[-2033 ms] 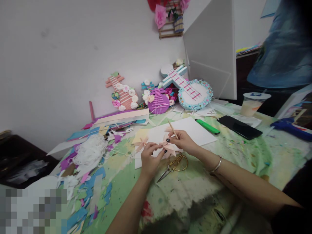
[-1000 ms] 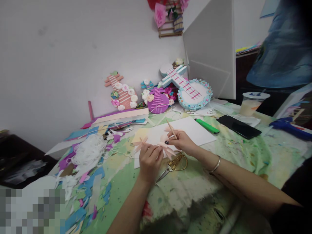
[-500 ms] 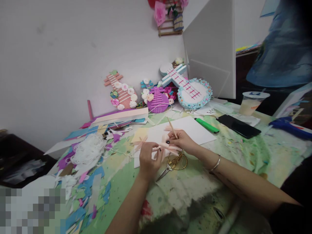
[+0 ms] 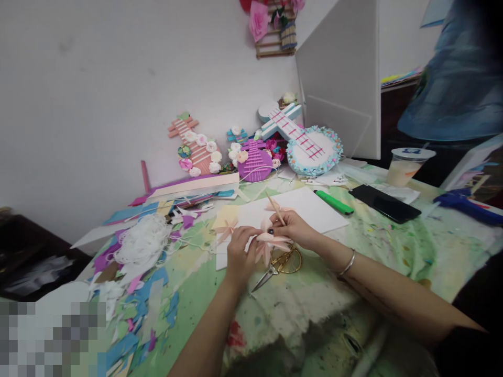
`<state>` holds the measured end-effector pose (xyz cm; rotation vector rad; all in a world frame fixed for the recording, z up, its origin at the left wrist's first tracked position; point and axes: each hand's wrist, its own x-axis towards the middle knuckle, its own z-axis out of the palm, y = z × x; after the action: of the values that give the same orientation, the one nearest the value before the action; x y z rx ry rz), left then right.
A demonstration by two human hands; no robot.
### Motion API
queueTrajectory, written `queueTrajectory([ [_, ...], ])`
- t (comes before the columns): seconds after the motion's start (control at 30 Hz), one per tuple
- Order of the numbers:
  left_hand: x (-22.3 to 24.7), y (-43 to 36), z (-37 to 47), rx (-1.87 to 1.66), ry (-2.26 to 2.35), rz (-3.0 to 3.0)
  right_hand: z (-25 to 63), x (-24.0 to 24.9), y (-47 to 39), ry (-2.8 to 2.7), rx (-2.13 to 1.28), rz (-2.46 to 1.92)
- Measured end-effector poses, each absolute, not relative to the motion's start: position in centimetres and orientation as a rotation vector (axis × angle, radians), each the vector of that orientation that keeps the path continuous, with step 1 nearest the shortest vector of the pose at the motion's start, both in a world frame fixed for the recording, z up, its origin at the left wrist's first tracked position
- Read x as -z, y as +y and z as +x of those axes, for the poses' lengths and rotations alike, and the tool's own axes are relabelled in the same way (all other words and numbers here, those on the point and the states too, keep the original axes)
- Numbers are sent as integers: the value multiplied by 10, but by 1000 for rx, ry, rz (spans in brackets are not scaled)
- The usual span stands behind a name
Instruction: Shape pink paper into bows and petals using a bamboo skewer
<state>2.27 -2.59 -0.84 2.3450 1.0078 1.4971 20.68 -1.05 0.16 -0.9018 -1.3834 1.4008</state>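
A pale pink paper flower [image 4: 272, 242] with pointed petals is held between both hands above a white sheet [image 4: 302, 201]. My left hand [image 4: 241, 251] pinches its left side. With fingers closed, my right hand [image 4: 293, 226] grips the flower's upper right and also a thin wooden stick [image 4: 275, 208] that points up and left. Gold-handled scissors [image 4: 278, 266] lie just below the flower, blades toward the lower left. Another pink paper flower [image 4: 227, 228] rests on the sheet's left part, and a further pink piece lies behind my right hand.
Decorated paper instruments [image 4: 314, 149] lean at the wall. White string [image 4: 142, 240] and paper scraps [image 4: 137, 301] cover the left side. A green cutter [image 4: 334, 202], black phone [image 4: 384, 203], lidded cup [image 4: 408, 166] and blue-handled tool [image 4: 467, 204] lie to the right.
The flower in my hands has turned, with its petals now spreading downward. My left fingers have shifted round its left edge, and the stick has tilted slightly further left.
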Motion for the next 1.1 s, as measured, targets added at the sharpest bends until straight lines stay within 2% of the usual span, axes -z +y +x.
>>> queueTrajectory([
  [0.7,5,-28,21,-1584,875,2840,204,-4,-12,-1322,-1349,-992],
  [0.8,8,-26,21,-1560,915,2672,204,-5,-13,-1321,-1376,-959],
  [0.93,11,-21,21,-1501,1010,2123,205,-4,-13,-1393,-1428,-882],
  [1.1,4,-19,25,-1286,798,1489,205,-1,-13,-1490,-1479,-838],
])
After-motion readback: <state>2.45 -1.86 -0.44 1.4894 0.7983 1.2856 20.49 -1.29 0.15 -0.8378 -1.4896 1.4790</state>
